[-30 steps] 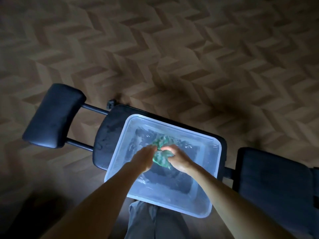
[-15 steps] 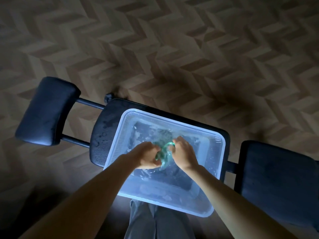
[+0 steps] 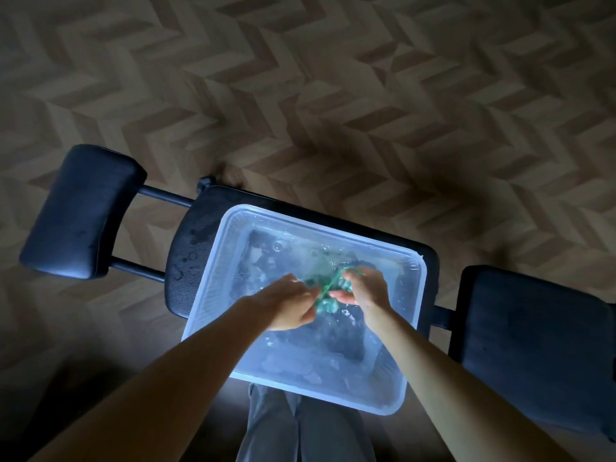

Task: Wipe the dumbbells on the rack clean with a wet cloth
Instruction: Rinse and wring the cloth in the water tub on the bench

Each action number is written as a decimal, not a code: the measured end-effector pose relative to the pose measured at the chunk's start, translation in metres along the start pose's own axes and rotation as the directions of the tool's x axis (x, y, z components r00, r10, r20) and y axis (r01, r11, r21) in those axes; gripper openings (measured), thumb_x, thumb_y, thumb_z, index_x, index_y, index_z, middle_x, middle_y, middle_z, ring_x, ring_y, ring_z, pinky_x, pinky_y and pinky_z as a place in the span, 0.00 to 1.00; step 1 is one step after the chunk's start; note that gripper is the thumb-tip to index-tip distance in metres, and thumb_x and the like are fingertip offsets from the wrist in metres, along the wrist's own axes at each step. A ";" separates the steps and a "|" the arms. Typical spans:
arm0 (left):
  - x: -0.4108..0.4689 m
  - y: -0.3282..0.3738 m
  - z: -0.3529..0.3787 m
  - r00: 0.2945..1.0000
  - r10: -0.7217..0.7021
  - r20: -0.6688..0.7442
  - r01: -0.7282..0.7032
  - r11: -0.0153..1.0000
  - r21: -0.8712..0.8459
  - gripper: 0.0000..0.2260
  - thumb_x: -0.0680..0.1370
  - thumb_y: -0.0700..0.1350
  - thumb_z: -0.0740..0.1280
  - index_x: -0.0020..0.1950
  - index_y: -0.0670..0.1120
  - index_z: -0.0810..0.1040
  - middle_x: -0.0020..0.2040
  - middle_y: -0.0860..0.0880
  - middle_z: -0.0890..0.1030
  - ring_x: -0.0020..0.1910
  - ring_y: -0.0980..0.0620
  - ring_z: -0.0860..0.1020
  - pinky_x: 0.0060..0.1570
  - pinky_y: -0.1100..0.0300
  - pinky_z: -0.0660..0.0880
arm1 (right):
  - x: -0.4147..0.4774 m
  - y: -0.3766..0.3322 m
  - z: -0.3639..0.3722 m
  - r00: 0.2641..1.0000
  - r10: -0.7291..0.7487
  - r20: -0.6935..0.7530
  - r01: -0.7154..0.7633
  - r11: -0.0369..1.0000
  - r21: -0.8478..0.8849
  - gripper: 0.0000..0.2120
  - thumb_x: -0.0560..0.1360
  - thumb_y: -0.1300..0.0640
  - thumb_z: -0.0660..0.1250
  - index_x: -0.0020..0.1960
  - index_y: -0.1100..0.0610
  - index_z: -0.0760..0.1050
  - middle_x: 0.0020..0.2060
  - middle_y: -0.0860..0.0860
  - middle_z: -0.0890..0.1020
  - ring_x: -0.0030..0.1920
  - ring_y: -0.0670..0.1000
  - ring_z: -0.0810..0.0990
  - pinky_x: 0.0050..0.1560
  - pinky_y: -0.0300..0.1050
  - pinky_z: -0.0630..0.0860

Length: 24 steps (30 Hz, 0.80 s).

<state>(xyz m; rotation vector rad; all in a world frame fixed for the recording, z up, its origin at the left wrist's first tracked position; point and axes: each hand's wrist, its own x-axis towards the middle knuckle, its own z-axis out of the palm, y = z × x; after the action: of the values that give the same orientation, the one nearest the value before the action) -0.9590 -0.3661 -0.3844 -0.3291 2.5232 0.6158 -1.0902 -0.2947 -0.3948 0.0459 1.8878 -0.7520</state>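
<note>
A green cloth (image 3: pixel 328 290) is bunched up, wet, between both of my hands over a clear plastic tub (image 3: pixel 213 278) that holds water. My left hand (image 3: pixel 288 306) grips the cloth's left end with curled fingers. My right hand (image 3: pixel 365 290) grips its right end, and a thin green edge of cloth loops over its fingers. Both hands are inside the tub, above the water. No dumbbells and no rack are in view.
The tub stands on the black padded seat of a weight bench (image 3: pixel 190 248), wet with drops at its left end. A black roller pad (image 3: pixel 80 211) sticks out to the left, another bench pad (image 3: pixel 533 345) lies to the right. My grey trouser legs (image 3: pixel 300 431) show below. Herringbone wood floor (image 3: pixel 333 95) lies all around.
My hands went from resting loosely on the spread cloth to closing round it, bunching it between them. They have now drawn slightly apart, and the cloth is pulled between them.
</note>
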 end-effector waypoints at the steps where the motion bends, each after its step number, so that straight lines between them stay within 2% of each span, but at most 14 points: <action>1: 0.001 -0.002 -0.002 0.997 -0.051 0.061 0.052 0.999 -0.012 0.15 0.81 0.45 0.54 0.65 0.40 0.65 0.55 0.39 0.79 0.53 0.41 0.77 0.55 0.57 0.66 | -0.002 -0.001 -0.002 0.999 -0.033 -0.039 0.035 0.998 0.050 0.04 0.78 0.65 0.60 0.46 0.61 0.73 0.31 0.55 0.77 0.19 0.46 0.77 0.26 0.36 0.77; 4: 0.000 -0.009 0.001 0.969 -0.136 0.204 0.146 0.989 -0.033 0.16 0.80 0.48 0.60 0.66 0.43 0.67 0.55 0.41 0.79 0.55 0.42 0.77 0.53 0.58 0.68 | 0.001 -0.001 -0.005 0.985 -0.155 -0.076 0.159 0.987 0.041 0.10 0.78 0.63 0.59 0.38 0.59 0.68 0.37 0.55 0.73 0.26 0.51 0.83 0.32 0.43 0.75; 6: -0.004 -0.008 0.002 0.975 -0.150 0.165 0.139 0.988 0.074 0.12 0.79 0.45 0.60 0.59 0.42 0.74 0.58 0.42 0.76 0.59 0.44 0.72 0.55 0.57 0.66 | 0.000 -0.001 -0.005 0.971 -0.227 -0.079 0.224 0.974 -0.044 0.08 0.78 0.63 0.60 0.40 0.61 0.69 0.37 0.55 0.73 0.31 0.54 0.83 0.36 0.50 0.77; 7: -0.005 -0.007 0.004 0.983 -0.136 0.124 0.128 0.989 0.073 0.11 0.78 0.44 0.59 0.56 0.41 0.76 0.59 0.43 0.74 0.60 0.45 0.70 0.55 0.56 0.66 | 0.000 0.000 -0.005 0.959 -0.268 -0.089 0.260 0.961 -0.098 0.07 0.78 0.62 0.60 0.42 0.62 0.71 0.36 0.56 0.74 0.30 0.51 0.83 0.37 0.52 0.79; 9: -0.005 -0.004 0.008 0.991 -0.131 -0.030 0.124 0.979 -0.165 0.07 0.76 0.41 0.59 0.48 0.41 0.76 0.54 0.43 0.73 0.56 0.45 0.71 0.50 0.55 0.67 | -0.002 0.003 -0.005 0.932 -0.355 -0.081 0.331 0.919 -0.216 0.07 0.78 0.61 0.60 0.49 0.63 0.75 0.36 0.61 0.77 0.24 0.43 0.79 0.35 0.48 0.78; 11: -0.005 0.000 0.003 0.941 -0.295 -0.168 0.164 0.826 -0.539 0.05 0.71 0.41 0.60 0.35 0.45 0.71 0.39 0.43 0.74 0.41 0.44 0.75 0.38 0.57 0.67 | -0.004 0.007 -0.007 0.925 -0.381 0.008 0.366 0.885 -0.289 0.07 0.78 0.61 0.61 0.53 0.59 0.76 0.37 0.56 0.77 0.20 0.42 0.76 0.25 0.35 0.74; 13: -0.002 0.001 0.001 0.821 -0.507 -0.262 0.177 0.662 -0.729 0.09 0.70 0.42 0.61 0.31 0.48 0.64 0.30 0.40 0.72 0.32 0.42 0.73 0.32 0.60 0.62 | -0.005 0.013 -0.007 0.934 -0.344 0.096 0.355 0.863 -0.361 0.05 0.74 0.62 0.63 0.41 0.58 0.77 0.34 0.55 0.76 0.22 0.44 0.76 0.24 0.36 0.72; 14: -0.002 0.001 0.000 0.787 -0.540 -0.299 0.179 0.663 -0.727 0.10 0.72 0.41 0.63 0.33 0.49 0.64 0.30 0.40 0.72 0.33 0.41 0.74 0.33 0.60 0.62 | -0.006 0.014 -0.007 0.939 -0.318 0.130 0.343 0.853 -0.394 0.06 0.69 0.60 0.63 0.34 0.58 0.74 0.30 0.56 0.74 0.25 0.49 0.75 0.28 0.39 0.74; 15: -0.004 0.001 -0.001 0.784 -0.518 -0.342 0.174 0.713 -0.679 0.09 0.73 0.40 0.65 0.37 0.48 0.66 0.32 0.43 0.72 0.35 0.41 0.75 0.34 0.60 0.62 | -0.006 0.014 -0.007 0.944 -0.282 0.172 0.330 0.847 -0.416 0.07 0.64 0.58 0.62 0.29 0.59 0.70 0.26 0.55 0.72 0.27 0.52 0.73 0.33 0.45 0.75; 17: -0.012 -0.004 0.002 0.869 -0.314 -0.384 0.113 0.879 -0.464 0.10 0.71 0.41 0.68 0.49 0.43 0.71 0.40 0.46 0.75 0.42 0.41 0.77 0.39 0.60 0.68 | -0.008 0.011 -0.007 0.931 -0.136 0.339 0.308 0.790 -0.530 0.08 0.62 0.57 0.62 0.27 0.58 0.67 0.23 0.52 0.69 0.29 0.53 0.72 0.35 0.43 0.73; 19: -0.016 -0.015 0.010 0.970 -0.132 -0.203 0.090 0.975 -0.203 0.18 0.73 0.40 0.66 0.61 0.40 0.68 0.51 0.44 0.77 0.52 0.42 0.76 0.50 0.56 0.70 | -0.012 0.011 -0.007 0.857 0.054 0.513 0.418 0.510 -0.752 0.10 0.69 0.60 0.63 0.30 0.58 0.68 0.27 0.53 0.71 0.34 0.55 0.74 0.32 0.40 0.67; 21: -0.016 -0.018 0.014 0.978 -0.208 0.000 0.208 0.978 0.014 0.16 0.76 0.38 0.60 0.64 0.43 0.66 0.60 0.44 0.75 0.61 0.45 0.72 0.58 0.55 0.65 | -0.012 0.014 -0.005 0.821 0.110 0.560 0.520 0.263 -0.813 0.04 0.73 0.60 0.62 0.41 0.60 0.73 0.39 0.57 0.76 0.44 0.56 0.75 0.33 0.40 0.65; 23: -0.014 -0.018 0.019 0.938 -0.343 0.048 0.337 0.937 0.093 0.14 0.79 0.38 0.57 0.64 0.44 0.70 0.62 0.45 0.74 0.64 0.45 0.71 0.61 0.55 0.64 | -0.004 0.022 -0.003 0.830 0.079 0.552 0.539 0.136 -0.831 0.14 0.76 0.60 0.60 0.61 0.58 0.72 0.56 0.58 0.77 0.56 0.58 0.75 0.44 0.42 0.71; 24: -0.014 -0.017 0.020 0.922 -0.383 0.058 0.377 0.922 0.087 0.13 0.79 0.38 0.56 0.63 0.45 0.71 0.63 0.45 0.74 0.63 0.45 0.72 0.61 0.56 0.65 | -0.001 0.025 -0.001 0.845 0.044 0.533 0.525 0.122 -0.842 0.18 0.78 0.61 0.58 0.68 0.56 0.67 0.61 0.58 0.75 0.60 0.58 0.74 0.50 0.44 0.72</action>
<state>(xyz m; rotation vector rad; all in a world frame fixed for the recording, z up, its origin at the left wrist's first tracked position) -0.9332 -0.3691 -0.3985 -0.7341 2.3134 0.3714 -1.0819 -0.2737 -0.4057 -1.2664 1.5708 0.4538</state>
